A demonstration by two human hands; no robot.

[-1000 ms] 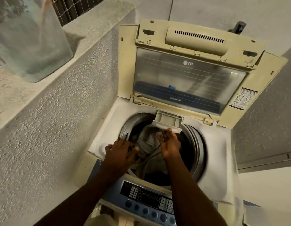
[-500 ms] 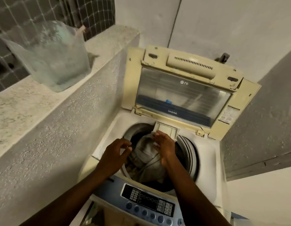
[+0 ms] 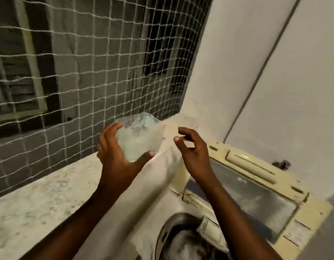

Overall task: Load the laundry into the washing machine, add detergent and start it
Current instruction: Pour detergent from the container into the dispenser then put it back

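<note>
Both hands have left the drum and risen to the ledge.
The left hand (image 3: pixel 118 154) now cups the clear plastic bag (image 3: pixel 139 137) on the ledge (image 3: pixel 50 194); the right hand (image 3: pixel 192 152) hangs loose beside it. Laundry (image 3: pixel 188 246) lies in the washing machine (image 3: pixel 256 194), near right.

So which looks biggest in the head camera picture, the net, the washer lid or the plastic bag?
1. Net, biggest.
2. Washer lid.
3. Plastic bag, smallest, though the left hand covers part of it.
</note>
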